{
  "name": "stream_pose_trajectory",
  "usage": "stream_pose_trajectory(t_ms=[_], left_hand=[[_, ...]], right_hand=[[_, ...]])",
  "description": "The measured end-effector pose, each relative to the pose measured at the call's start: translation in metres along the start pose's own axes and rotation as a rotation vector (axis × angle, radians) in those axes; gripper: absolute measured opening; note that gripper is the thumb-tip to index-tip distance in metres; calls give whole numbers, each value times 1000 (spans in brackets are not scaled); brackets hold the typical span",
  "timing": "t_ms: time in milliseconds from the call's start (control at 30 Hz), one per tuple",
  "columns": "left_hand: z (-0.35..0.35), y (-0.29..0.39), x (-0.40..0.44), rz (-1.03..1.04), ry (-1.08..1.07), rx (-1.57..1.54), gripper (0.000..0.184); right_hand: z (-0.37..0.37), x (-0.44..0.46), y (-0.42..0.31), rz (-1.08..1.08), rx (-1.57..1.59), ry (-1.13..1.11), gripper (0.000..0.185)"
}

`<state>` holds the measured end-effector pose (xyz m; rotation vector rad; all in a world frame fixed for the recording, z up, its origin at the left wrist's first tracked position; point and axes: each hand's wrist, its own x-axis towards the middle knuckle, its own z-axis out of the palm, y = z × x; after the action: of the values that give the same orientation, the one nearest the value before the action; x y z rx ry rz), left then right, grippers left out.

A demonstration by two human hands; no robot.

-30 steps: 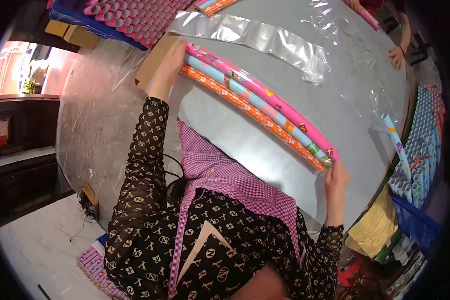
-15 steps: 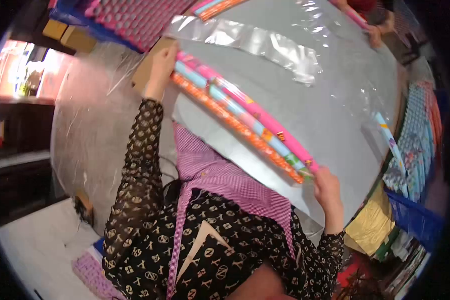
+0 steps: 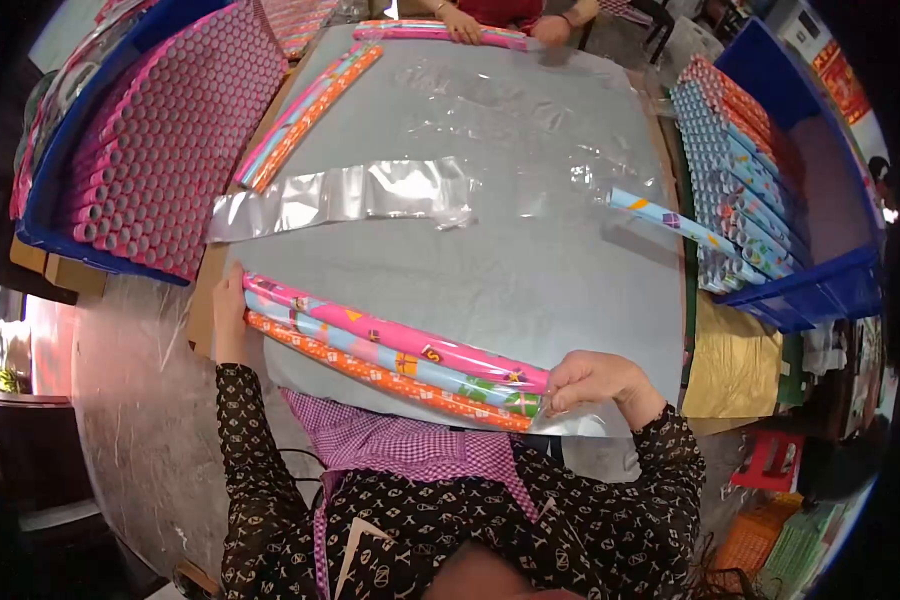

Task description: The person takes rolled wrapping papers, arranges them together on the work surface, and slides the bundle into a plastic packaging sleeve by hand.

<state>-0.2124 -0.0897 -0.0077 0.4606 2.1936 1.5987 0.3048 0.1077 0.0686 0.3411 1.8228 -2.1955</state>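
Note:
Three rolls of wrapping paper lie side by side in front of me: a pink roll [image 3: 400, 333], a light blue roll [image 3: 365, 352] and an orange roll [image 3: 370, 375]. A clear plastic sleeve, seen by its shine, is around them. My left hand [image 3: 230, 303] is closed at their left end, its fingertips partly hidden. At the right end, my right hand [image 3: 598, 380] pinches the clear film beside the pink roll's tip. Beyond them on the grey tabletop [image 3: 530, 290] is a flat strip of clear plastic sleeves [image 3: 345, 200].
At the left stands a blue crate [image 3: 35, 215] packed with pink rolls [image 3: 175, 150]. A blue bin [image 3: 820, 290] of blue and orange rolls is at the right, with one blue roll [image 3: 670, 218] jutting over the table. Across the table, a co-worker's hands [image 3: 460, 24] hold another bundle.
My view has tipped up, showing more of the table and the co-worker. The bundle between my hands now lies closer to level, less steeply slanted.

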Motion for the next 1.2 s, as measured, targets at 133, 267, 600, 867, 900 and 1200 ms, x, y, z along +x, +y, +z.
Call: stream_pose_trajectory(t_ms=[133,267,600,867,900,1200], left_hand=[[-3,-2,8,0,19,-112,47],[-16,0,19,45,61,-113,37],[-29,44,17,279,154,-637,49],[-21,28,11,224,182,-673,46],[-19,25,9,196,171,-671,45],[-1,0,-17,83,-86,-716,49]], right_hand=[[14,3,1,-52,412,286,20],[4,19,26,-48,787,458,24],[-5,24,38,-214,892,469,19],[1,27,18,-365,894,691,16],[2,29,15,-406,891,753,16],[31,20,-38,-716,395,1071,17]])
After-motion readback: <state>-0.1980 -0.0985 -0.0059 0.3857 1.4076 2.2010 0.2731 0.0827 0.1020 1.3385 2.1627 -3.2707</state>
